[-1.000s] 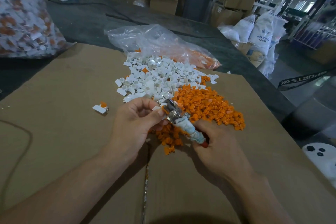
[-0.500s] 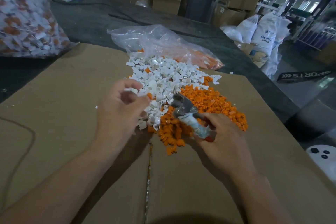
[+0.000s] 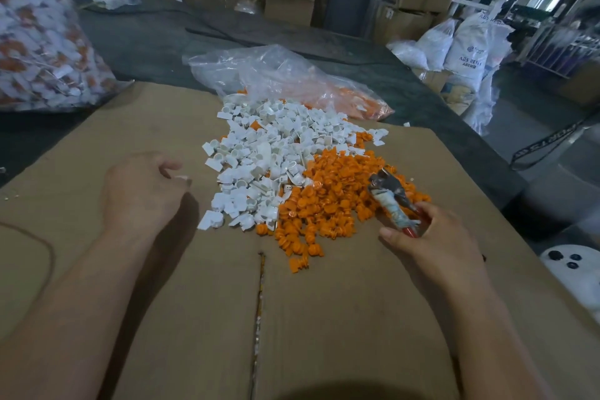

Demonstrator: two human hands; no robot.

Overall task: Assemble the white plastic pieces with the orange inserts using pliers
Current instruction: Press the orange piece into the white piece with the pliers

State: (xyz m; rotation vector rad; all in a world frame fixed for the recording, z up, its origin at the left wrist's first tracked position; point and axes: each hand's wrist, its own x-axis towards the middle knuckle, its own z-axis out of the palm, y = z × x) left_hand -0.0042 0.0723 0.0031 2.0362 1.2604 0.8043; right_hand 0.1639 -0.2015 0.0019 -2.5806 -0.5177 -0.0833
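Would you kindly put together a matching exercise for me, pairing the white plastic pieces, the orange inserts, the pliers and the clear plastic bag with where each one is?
Things:
1. white plastic pieces
2. orange inserts
3. pliers
4. clear plastic bag

Places:
A. gripped in the right hand
B. heaped on the cardboard, on the right side of the pile
C. crumpled at the far edge of the cardboard
D. heaped on the cardboard, on the left side of the pile

Pairs: 1-D, 2-B, 3-A, 4-C.
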